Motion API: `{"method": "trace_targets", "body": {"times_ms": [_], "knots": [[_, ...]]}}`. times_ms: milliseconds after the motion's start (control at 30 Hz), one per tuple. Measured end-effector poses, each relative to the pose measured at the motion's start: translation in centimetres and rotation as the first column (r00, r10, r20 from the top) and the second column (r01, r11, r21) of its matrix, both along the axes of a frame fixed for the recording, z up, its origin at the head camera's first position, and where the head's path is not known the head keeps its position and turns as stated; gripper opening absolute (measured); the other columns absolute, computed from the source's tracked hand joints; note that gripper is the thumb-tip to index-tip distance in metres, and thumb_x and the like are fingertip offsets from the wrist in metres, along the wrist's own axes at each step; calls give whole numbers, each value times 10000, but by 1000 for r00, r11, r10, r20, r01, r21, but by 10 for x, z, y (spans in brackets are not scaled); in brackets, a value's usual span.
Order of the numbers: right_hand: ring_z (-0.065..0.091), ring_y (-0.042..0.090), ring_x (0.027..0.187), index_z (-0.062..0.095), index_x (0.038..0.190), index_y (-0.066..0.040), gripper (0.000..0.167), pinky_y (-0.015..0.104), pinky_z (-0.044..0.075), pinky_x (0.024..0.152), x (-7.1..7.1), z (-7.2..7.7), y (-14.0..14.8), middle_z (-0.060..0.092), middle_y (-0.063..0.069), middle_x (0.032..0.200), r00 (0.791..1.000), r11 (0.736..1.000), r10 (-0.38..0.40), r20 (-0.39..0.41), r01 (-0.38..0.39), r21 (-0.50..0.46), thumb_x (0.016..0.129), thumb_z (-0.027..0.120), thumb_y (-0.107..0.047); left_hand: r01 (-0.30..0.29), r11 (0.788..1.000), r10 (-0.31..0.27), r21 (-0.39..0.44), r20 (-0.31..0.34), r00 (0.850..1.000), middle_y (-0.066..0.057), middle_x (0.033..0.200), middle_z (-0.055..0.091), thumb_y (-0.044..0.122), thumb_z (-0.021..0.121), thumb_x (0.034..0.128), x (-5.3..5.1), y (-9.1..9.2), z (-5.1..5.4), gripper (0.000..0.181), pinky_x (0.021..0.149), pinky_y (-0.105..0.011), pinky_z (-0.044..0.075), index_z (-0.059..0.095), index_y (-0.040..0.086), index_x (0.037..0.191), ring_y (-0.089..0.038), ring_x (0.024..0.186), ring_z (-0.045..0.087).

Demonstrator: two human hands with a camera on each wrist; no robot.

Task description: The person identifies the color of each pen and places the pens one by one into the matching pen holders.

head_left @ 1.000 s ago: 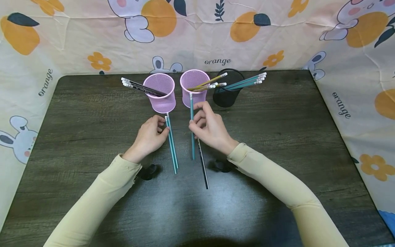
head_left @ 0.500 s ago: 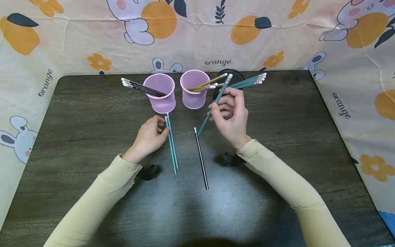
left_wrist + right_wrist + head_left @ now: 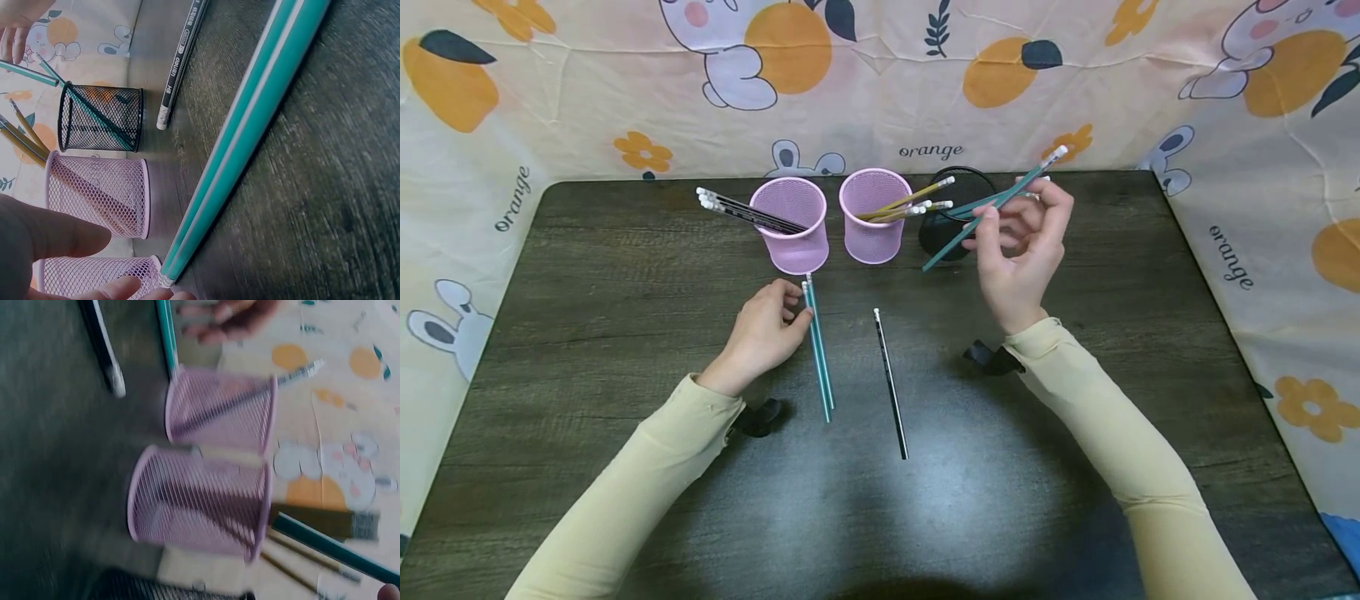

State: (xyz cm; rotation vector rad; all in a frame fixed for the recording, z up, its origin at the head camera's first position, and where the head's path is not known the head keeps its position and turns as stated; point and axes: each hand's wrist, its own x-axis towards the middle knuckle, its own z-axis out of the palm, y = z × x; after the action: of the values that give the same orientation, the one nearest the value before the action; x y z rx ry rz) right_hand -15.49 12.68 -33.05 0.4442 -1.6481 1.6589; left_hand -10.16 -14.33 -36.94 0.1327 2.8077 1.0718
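My right hand (image 3: 1026,250) pinches a teal pencil (image 3: 953,246) and holds it slanted, eraser end up, over the black mesh cup (image 3: 935,233). Two teal pencils (image 3: 822,358) lie side by side on the table. Beside their eraser ends rests my left hand (image 3: 763,329), fingers loosely bent, the thumb at the pencils; in the left wrist view its thumb (image 3: 69,234) and fingers stand apart. Between the hands lies a black pencil (image 3: 891,387) with a white eraser. The black cup holds more teal pencils, partly hidden by my right hand.
A pink mesh cup (image 3: 793,250) with several black pencils stands at the back left. Next to it, another pink mesh cup (image 3: 871,242) holds yellow pencils. Behind the dark wooden table (image 3: 625,250) hangs a printed cloth (image 3: 880,92).
My right hand has carried the teal pencil up and right, from beside the black pencil to the black cup, tilting it on the way. My left hand has stayed in place.
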Motion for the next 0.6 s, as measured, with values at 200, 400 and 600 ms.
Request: {"method": "trace_targets", "body": {"times_ms": [200, 400, 600], "knots": [[655, 270, 707, 401, 1166, -17, 301, 283, 544, 586, -12, 11, 17, 615, 91, 876, 995, 991, -83, 49, 87, -99, 909, 557, -25, -2, 1000, 2, 6, 0, 1000, -250, 1118, 584, 141, 551, 908, 0, 1, 1, 348, 855, -463, 475, 534, -84, 1173, -365, 961, 618], [667, 256, 740, 374, 1187, 20, 305, 284, 553, 655, -9, 19, 19, 614, 119, 927, 992, 987, -101, 74, 109, -115, 930, 536, -3, -2, 1000, 2, 5, 0, 1000, -250, 1116, 581, 135, 550, 909, 0, 1, 1, 338, 855, -461, 475, 533, -85, 1166, -363, 960, 616], [676, 232, 792, 375, 1197, 24, 321, 289, 555, 704, -15, 13, 21, 620, 115, 957, 987, 984, -127, 98, 138, -110, 933, 553, -23, -3, 1000, 3, 2, -7, 1000, -254, 1115, 583, 133, 550, 905, 0, 0, 1, 340, 857, -462, 475, 533, -86, 1164, -365, 960, 616]]}}
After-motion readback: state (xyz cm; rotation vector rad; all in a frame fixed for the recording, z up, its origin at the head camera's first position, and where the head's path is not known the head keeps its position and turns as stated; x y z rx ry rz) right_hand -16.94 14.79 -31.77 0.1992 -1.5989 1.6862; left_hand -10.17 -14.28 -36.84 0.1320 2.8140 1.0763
